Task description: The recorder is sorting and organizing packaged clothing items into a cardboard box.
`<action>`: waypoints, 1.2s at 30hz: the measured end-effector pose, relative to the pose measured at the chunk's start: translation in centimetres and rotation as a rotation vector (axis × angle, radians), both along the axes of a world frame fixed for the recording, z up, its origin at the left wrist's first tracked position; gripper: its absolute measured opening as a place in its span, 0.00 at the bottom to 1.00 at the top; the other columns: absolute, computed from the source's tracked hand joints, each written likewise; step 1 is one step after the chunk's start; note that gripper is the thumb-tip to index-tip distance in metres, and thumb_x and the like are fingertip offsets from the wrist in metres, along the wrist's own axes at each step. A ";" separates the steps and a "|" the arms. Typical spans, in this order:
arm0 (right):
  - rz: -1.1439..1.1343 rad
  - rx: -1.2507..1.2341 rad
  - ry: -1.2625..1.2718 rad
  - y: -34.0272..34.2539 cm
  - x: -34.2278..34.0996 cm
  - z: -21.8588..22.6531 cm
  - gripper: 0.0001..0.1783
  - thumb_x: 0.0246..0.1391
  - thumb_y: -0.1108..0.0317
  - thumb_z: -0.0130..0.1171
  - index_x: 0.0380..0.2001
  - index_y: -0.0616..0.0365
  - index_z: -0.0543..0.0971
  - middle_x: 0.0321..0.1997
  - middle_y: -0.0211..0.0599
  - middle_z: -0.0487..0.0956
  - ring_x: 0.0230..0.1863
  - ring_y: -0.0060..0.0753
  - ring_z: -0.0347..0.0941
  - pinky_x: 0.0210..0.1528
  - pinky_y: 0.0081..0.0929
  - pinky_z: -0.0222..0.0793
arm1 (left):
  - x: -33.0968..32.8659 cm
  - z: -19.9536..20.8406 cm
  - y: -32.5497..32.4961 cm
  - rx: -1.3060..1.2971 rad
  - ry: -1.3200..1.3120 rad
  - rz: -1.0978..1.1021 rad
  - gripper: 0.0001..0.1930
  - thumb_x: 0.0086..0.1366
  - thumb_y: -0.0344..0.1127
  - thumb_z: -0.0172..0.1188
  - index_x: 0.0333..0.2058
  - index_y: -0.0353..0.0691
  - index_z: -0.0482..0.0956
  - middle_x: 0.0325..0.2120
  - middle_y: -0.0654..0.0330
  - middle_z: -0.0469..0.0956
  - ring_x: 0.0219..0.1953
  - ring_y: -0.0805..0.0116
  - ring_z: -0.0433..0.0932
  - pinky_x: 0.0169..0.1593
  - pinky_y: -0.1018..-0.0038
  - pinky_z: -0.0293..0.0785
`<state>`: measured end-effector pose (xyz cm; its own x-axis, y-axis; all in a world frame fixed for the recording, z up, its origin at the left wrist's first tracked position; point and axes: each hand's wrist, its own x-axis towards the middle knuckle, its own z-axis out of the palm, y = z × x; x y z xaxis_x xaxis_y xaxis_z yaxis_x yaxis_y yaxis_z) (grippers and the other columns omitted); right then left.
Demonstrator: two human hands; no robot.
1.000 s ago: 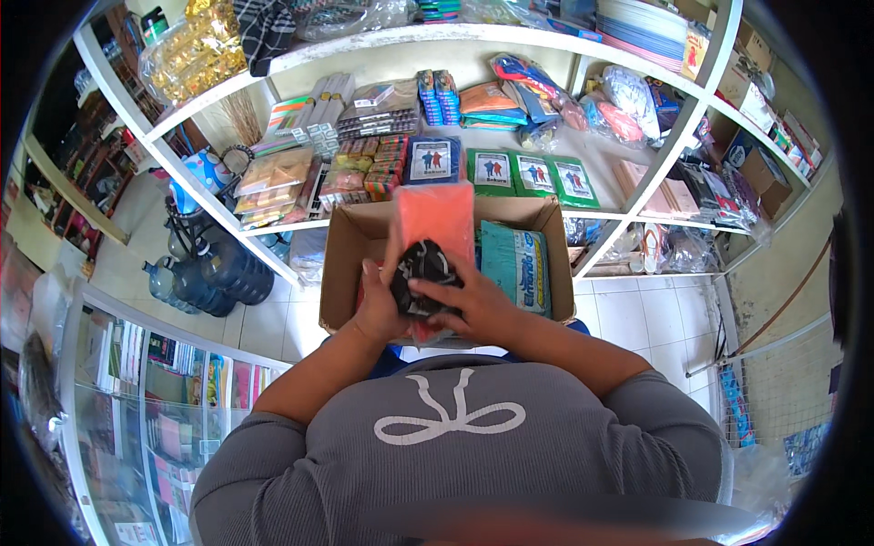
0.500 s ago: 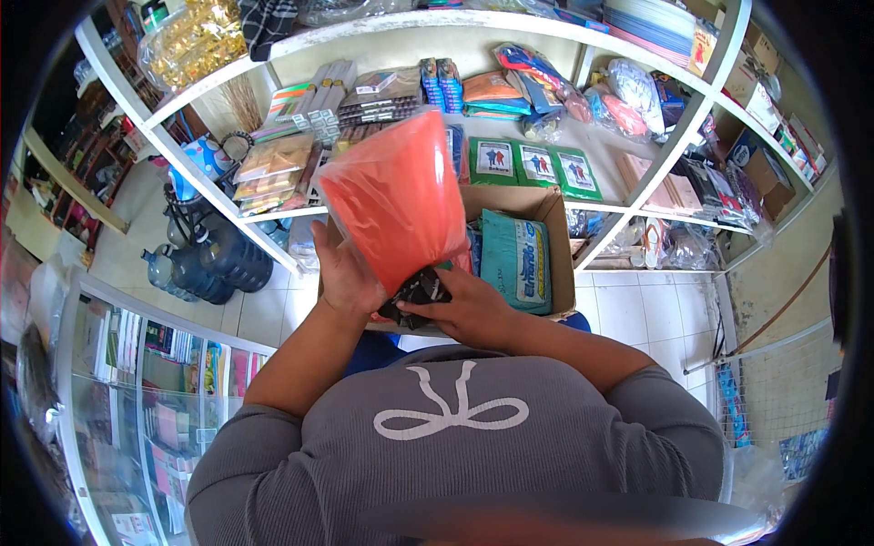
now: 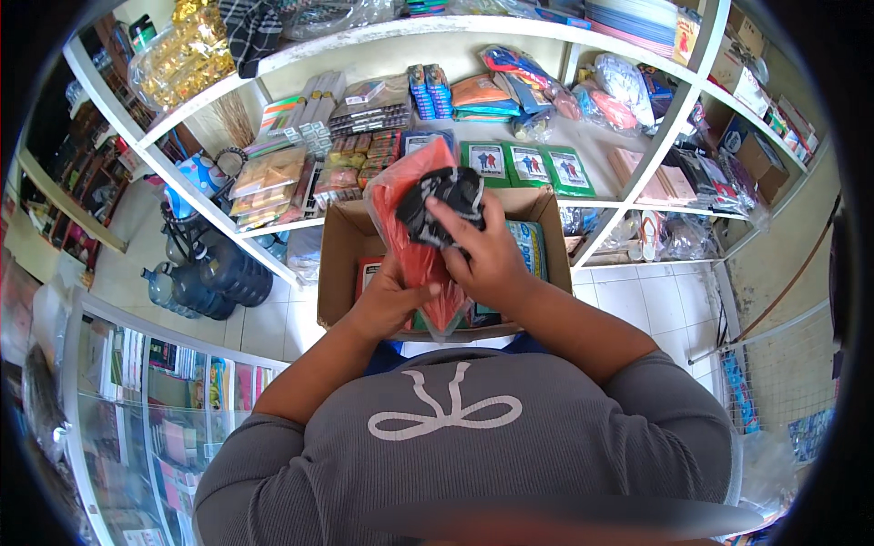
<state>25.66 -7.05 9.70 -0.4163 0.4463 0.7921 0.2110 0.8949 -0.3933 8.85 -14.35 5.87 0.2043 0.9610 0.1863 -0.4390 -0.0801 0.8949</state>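
My left hand [image 3: 393, 302] grips the lower part of a flat orange-red pack [image 3: 390, 202] in a clear plastic bag, the thumb lying across its front. In my right hand [image 3: 496, 259] is a bunched black cloth [image 3: 466, 187] with a grey-white pattern, pressed against the upper face of the pack. Both hands are closed, above an open cardboard box [image 3: 341, 250]. Inside the box a blue-and-yellow package [image 3: 528, 244] shows at the right; my hands and the pack hide much of the rest.
Beyond the box, a white shelf [image 3: 596, 150] carries green packs [image 3: 528, 168], small boxed goods [image 3: 360, 159] and bagged items. Large water jugs [image 3: 232, 273] stand on the tiled floor at left. A glass display case [image 3: 118, 400] is near my left side.
The orange-red pack has come down and turned edge-on over the box. The black cloth has risen from the pack's lower end to its upper face, with my right hand on it.
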 end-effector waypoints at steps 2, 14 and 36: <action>-0.051 0.009 -0.015 1.5 0.1 -0.3 0.33 0.46 0.75 0.57 0.59 0.47 0.69 0.53 0.57 0.63 0.47 0.61 0.69 0.51 0.42 0.68 | -0.7 -0.4 0.5 -0.017 0.047 0.008 0.33 0.61 0.18 0.52 0.64 0.42 0.53 0.56 0.59 0.67 0.58 0.69 0.67 0.61 0.69 0.64; -0.047 -0.362 0.007 3.6 0.1 -1.3 0.33 0.49 0.71 0.58 0.61 0.45 0.67 0.54 0.58 0.63 0.50 0.58 0.69 0.54 0.38 0.66 | -2.5 0.0 -0.4 0.008 0.173 -0.170 0.39 0.51 0.14 0.47 0.64 0.39 0.52 0.59 0.58 0.64 0.62 0.66 0.64 0.63 0.67 0.59; 0.673 -1.653 0.530 1.0 0.9 -6.9 0.37 0.48 0.66 0.65 0.61 0.54 0.62 0.51 0.39 0.74 0.51 0.38 0.73 0.56 0.37 0.67 | -3.4 -1.2 1.4 -0.228 0.092 0.403 0.41 0.49 0.21 0.51 0.64 0.40 0.49 0.59 0.50 0.62 0.58 0.55 0.68 0.57 0.62 0.70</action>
